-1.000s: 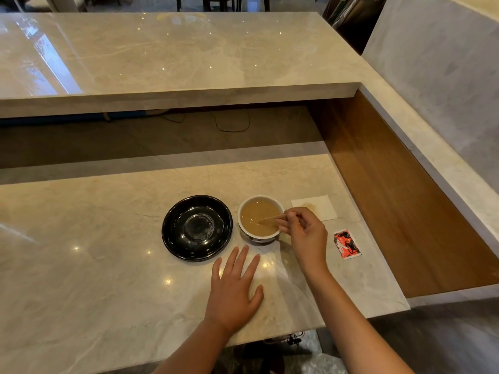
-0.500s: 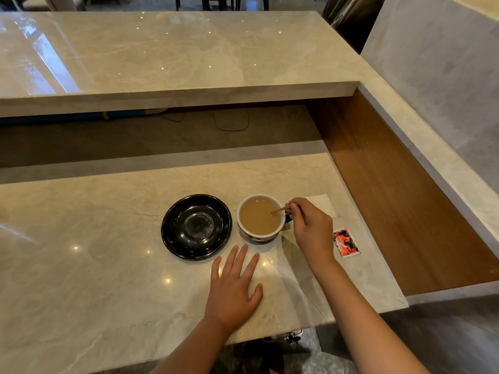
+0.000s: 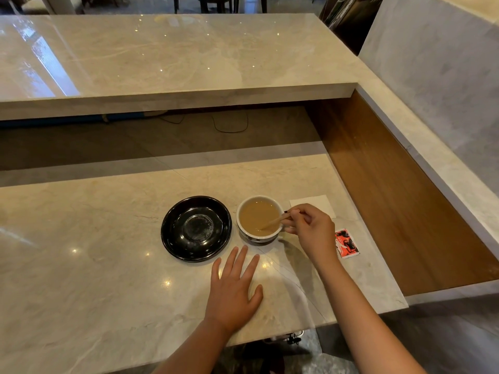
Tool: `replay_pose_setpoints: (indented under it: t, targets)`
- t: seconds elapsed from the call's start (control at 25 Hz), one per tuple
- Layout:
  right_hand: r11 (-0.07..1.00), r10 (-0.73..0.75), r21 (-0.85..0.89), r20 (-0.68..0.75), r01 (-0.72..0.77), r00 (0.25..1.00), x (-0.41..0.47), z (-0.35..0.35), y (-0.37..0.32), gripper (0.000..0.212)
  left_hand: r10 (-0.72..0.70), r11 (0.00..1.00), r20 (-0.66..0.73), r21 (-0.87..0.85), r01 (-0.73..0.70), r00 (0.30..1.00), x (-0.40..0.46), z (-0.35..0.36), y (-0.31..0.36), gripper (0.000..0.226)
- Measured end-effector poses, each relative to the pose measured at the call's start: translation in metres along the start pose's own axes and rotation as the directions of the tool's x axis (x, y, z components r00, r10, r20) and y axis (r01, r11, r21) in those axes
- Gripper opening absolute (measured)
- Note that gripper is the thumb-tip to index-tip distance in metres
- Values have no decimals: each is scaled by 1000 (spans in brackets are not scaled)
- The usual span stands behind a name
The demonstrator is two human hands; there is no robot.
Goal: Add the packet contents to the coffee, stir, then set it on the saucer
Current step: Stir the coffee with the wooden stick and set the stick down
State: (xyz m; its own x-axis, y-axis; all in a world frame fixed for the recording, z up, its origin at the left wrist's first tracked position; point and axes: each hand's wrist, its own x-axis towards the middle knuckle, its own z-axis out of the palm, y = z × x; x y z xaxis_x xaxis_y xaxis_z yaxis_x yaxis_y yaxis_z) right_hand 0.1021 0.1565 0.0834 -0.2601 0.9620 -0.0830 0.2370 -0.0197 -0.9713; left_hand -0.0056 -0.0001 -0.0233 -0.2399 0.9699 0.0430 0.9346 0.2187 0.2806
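only one printed item is seen: a small red, black and white packet [image 3: 346,243] lying flat on the worktop [image 3: 81,265], just right of the right hand [image 3: 310,230]; its writing is too small to be read. a white napkin [image 3: 316,205] is laid beyond that hand, partly hidden by it. the cup [image 3: 260,218], white inside and filled with pale brown coffee, is stood directly on the worktop, just beside the black saucer [image 3: 196,228] on its left and apart from it. a thin wooden stirrer [image 3: 272,222] is pinched between the thumb and fingertips of the right hand, its grip closed on the upper end while the lower end is dipped into the coffee. the left hand [image 3: 233,290] is laid flat, palm down, fingers spread, nothing held, near the front of the cup and saucer.

the worktop is polished cream marble with faint veins and small points of reflected light. a higher marble counter [image 3: 175,55] is raised behind it, with a dark recess between the two where a thin cable [image 3: 229,125] is seen. a wooden panel [image 3: 391,184] closes the right side, and a grey marbled wall [image 3: 445,63] stands beyond. dark chair legs are glimpsed at the top edge.
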Motion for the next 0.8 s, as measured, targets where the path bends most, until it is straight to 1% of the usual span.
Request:
replay_pose_setpoints:
  t: [0.12,0.2,0.24,0.32,0.4,0.48,0.56,0.68,0.72,0.8]
  targets:
    - [987,68,155,-92,-54,993,-5,13,6,25,-3,1000,0,3,3,1000,0,0,1,59]
    - [978,102,197,-158,-70,982,-5,20,8,22,-3,1000,-2,9,3,1000,0,0,1,59]
    - [980,100,187,-183,-65,978,-4,22,9,20,-3,1000,-3,8,3,1000,0,0,0,59]
    - [995,25,99,-208,-4,978,-5,23,9,18,0,1000,-2,4,0,1000,0,0,0,59]
    - [991,-125,-74,-190,113,974,-6,21,7,18,1,1000,-2,1,-1,1000,-1,1,0,59]
    - [937,-273,-258,-128,234,953,-6,15,5,16,0,1000,2,1,0,1000,0,2,0,59]
    - [868,-366,-377,-50,322,929,-3,8,1,14,-2,1000,9,9,2,1000,0,2,-1,59]
    - [761,-430,-500,90,414,898,0,-5,-8,12,-6,1000,16,21,6,1000,0,2,0,59]
    - [748,-426,-511,120,423,897,1,-8,-11,11,-7,1000,17,21,7,1000,0,2,0,59]
    - [790,-357,-482,140,379,923,4,-12,-18,13,-7,1000,18,24,6,1000,0,2,0,59]
